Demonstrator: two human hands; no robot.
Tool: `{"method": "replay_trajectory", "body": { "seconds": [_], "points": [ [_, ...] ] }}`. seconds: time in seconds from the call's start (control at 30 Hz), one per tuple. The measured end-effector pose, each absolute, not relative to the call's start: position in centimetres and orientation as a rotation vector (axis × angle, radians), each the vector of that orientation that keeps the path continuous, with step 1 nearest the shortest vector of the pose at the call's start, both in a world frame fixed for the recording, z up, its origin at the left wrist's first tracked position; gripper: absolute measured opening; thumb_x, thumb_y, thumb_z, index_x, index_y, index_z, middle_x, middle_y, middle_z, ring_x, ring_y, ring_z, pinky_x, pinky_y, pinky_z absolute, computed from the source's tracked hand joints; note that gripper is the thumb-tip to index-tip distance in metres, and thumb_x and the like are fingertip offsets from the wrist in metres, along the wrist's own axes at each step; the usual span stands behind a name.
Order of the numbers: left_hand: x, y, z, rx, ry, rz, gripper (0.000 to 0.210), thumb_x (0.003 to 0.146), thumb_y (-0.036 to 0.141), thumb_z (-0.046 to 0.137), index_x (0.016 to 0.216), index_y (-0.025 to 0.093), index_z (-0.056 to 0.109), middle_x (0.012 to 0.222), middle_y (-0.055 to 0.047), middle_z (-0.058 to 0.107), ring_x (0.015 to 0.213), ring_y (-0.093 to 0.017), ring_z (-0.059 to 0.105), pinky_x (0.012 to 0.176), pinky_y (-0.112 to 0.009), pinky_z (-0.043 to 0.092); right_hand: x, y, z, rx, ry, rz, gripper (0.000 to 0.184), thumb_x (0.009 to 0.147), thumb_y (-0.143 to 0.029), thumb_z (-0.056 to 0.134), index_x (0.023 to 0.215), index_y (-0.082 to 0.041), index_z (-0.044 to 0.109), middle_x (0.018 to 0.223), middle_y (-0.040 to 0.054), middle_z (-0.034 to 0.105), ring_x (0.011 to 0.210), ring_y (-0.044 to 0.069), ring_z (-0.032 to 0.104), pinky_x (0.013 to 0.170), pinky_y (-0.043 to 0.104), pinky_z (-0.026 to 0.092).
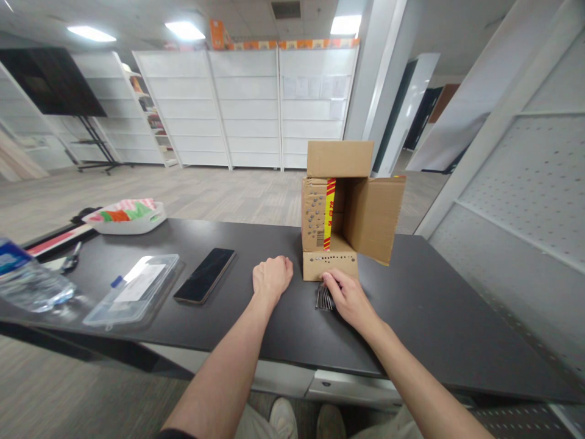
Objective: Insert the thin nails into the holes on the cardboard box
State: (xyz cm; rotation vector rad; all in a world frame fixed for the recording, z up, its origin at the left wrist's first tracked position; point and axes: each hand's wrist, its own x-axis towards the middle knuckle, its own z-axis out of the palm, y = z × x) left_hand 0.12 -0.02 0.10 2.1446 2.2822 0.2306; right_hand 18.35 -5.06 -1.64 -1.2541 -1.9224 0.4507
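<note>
A cardboard box stands on the dark table, its opening facing right and its flaps spread. Grey round heads dot its left panel, and a row of dark holes runs across the lower front flap. My right hand is at that flap's bottom edge, thumb and fingers closed by a fan of thin metal nails, whose shafts point down toward me. The fingertips are partly hidden. Left of the box, my left hand rests on the table as a loose fist, with nothing visible in it.
Left of my hands lie a black phone and a clear plastic case with a paper inside. Farther left are a water bottle and a white basket of colourful items. A perforated white panel borders the right.
</note>
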Motion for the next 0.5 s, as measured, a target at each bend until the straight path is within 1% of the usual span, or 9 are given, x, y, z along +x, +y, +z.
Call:
{"method": "replay_trajectory", "body": {
  "seconds": [0.27,0.4,0.5],
  "points": [
    [0.15,0.00,0.13,2.139,2.279,0.227,0.050,0.090,0.041,0.026,0.092,0.017,0.071,0.088,-0.016,0.070,0.084,-0.028,0.067,0.074,-0.038,0.048,18.37,-5.04,-1.73,-1.238,-1.918,0.455,0.035,0.097,-0.039,0.031,0.081,-0.020,0.056,0.076,0.0030,0.060,0.073,0.016,0.054,0.070,0.027,0.039],
    [0.18,-0.07,0.34,2.133,2.284,0.228,0.050,0.090,0.041,0.027,0.090,0.017,0.071,0.086,-0.016,0.070,0.084,-0.029,0.067,0.073,-0.038,0.049,18.44,-5.06,-1.68,-1.248,-1.905,0.446,0.035,0.097,-0.038,0.032,0.081,-0.020,0.057,0.075,0.0028,0.060,0.072,0.016,0.054,0.069,0.027,0.040],
    [0.23,-0.14,0.47,2.119,2.285,0.228,0.050,0.090,0.040,0.027,0.091,0.017,0.071,0.087,-0.017,0.070,0.084,-0.028,0.067,0.074,-0.037,0.048,18.46,-5.05,-1.65,-1.242,-1.892,0.444,0.035,0.097,-0.038,0.033,0.080,-0.020,0.057,0.075,0.0028,0.061,0.071,0.016,0.055,0.069,0.027,0.040]
  ]
}}
